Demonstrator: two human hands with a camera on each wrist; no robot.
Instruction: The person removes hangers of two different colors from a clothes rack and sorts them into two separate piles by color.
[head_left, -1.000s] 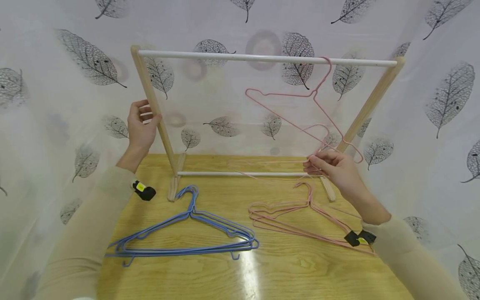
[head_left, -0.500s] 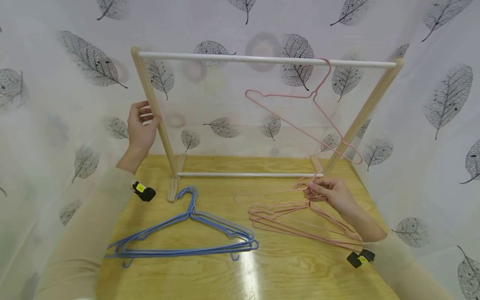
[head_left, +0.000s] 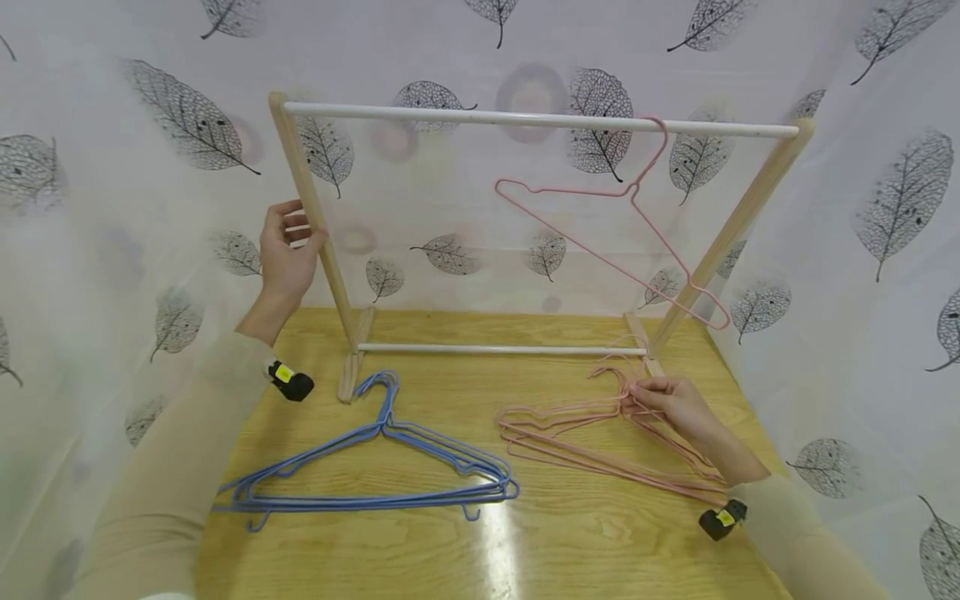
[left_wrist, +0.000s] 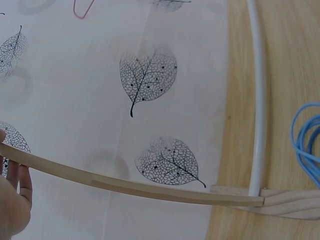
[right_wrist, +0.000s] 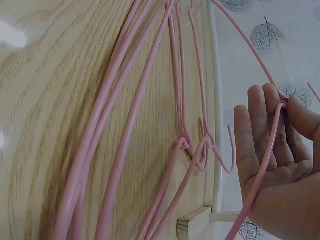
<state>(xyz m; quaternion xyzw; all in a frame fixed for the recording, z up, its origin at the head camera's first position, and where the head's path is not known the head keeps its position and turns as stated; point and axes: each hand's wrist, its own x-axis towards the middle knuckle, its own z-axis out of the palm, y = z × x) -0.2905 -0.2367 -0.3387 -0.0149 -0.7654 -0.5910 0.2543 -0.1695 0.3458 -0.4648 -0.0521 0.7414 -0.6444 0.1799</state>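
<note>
In the head view my left hand (head_left: 287, 258) holds the left wooden post (head_left: 302, 171) of a garment rack, with thumb and fingers round it. My right hand (head_left: 678, 410) is low at the right and pinches a pink clothes hanger (right_wrist: 267, 155) near the neck, between thumb and fingers. Right beside it, several pink hangers (right_wrist: 134, 122) lie overlapped on the table. One more pink hanger (head_left: 585, 192) hangs tilted from the rack's white top rail (head_left: 480, 118). A stack of blue hangers (head_left: 383, 423) lies on the table at the left.
The rack's lower white bar (head_left: 502, 349) runs low across the back of the wooden table (head_left: 420, 554). Its right post (head_left: 750, 208) leans beside the hanging hanger. A leaf-patterned curtain (head_left: 465, 275) encloses the back and sides.
My right hand has come down with its pink hanger, from under the hanging one to the pink pile. The left hand keeps its place on the post.
</note>
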